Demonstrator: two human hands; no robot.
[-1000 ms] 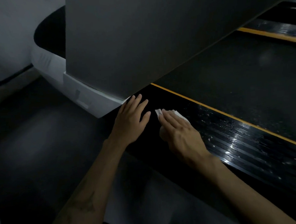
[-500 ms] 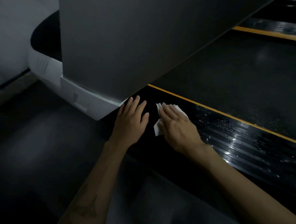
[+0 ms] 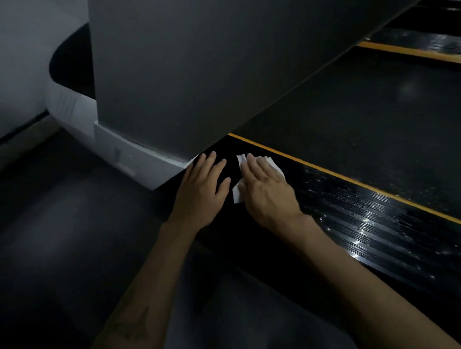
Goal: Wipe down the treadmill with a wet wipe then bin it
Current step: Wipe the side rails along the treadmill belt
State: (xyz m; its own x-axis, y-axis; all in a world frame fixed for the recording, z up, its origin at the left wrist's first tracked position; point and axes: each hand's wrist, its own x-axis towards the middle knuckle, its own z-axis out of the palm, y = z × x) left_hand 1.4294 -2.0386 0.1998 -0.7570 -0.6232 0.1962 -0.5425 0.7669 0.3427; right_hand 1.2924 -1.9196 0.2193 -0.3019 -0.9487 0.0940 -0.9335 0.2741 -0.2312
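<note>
The room is dim; the treadmill (image 3: 386, 219) side rail gleams wet. The right hand (image 3: 267, 192) presses flat on a crumpled white wet wipe (image 3: 237, 195). The left hand (image 3: 200, 189) rests open and empty beside it.

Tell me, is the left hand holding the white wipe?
No, the left hand lies flat and bare on the black side rail, while the right hand presses the wipe.

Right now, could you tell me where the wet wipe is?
The wet wipe lies flat under the right hand on the treadmill's black side rail, beside the left hand.
</note>
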